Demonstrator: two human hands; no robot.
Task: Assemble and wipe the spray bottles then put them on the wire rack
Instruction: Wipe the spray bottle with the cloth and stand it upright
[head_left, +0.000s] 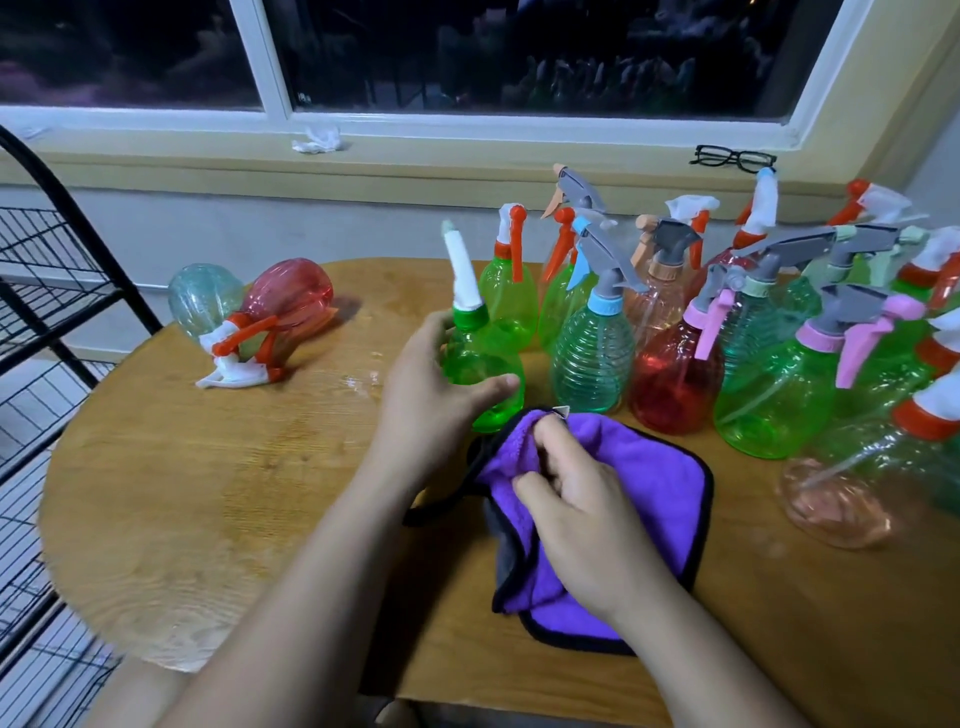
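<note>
green bottle beside purple cloth

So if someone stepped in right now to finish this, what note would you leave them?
Left hand grips a green bottle, sprayer on.
Right hand pinches the purple cloth on the table.
A red bottle and a bluish bottle lie on their sides far left; the other bottles cluster at right.
None shows on the wire rack.
Left to do: wipe each, then rack them all.
</note>
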